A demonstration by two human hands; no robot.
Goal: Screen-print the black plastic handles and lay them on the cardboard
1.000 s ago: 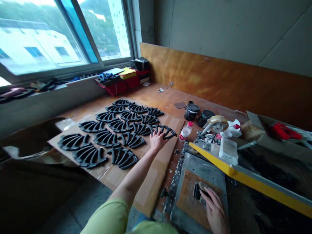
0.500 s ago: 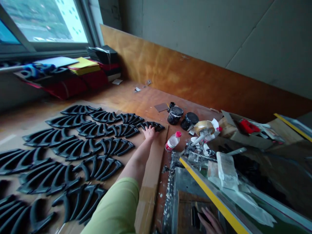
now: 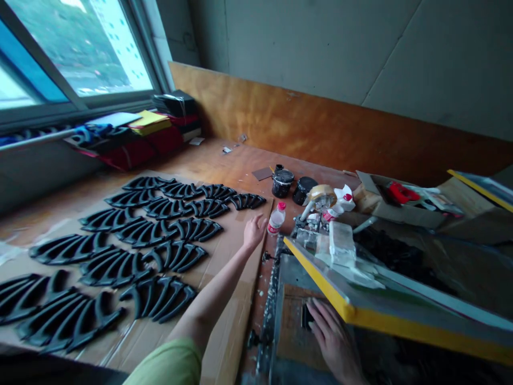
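My left hand [image 3: 254, 233] hovers over the right edge of the cardboard sheet [image 3: 233, 278], fingers apart and holding nothing. Just right of its fingertips stands a clear bottle [image 3: 276, 220] with a red cap and label. Rows of black, curved, fan-shaped ribbed pieces [image 3: 144, 231] cover the cardboard. The farthest right one [image 3: 248, 201] lies beyond my left hand. My right hand [image 3: 332, 337] rests with fingers outstretched at a small black block [image 3: 306, 316] on a brown wooden board [image 3: 291, 334], beneath a raised yellow-edged frame [image 3: 316, 280]. Its palm side is hidden.
Two black paint-smeared tubs [image 3: 282, 184] stand behind the bottle, beside a roll of tape [image 3: 321, 195]. An open cardboard box [image 3: 385, 209] with a red tool is at right. White cloth [image 3: 342, 243] lies on the frame. Red boxes [image 3: 140, 147] sit under the window.
My left hand has come off the farthest right black piece and moved nearer the bottle. My right hand has reached further in to the small black block. The camera view has shifted.
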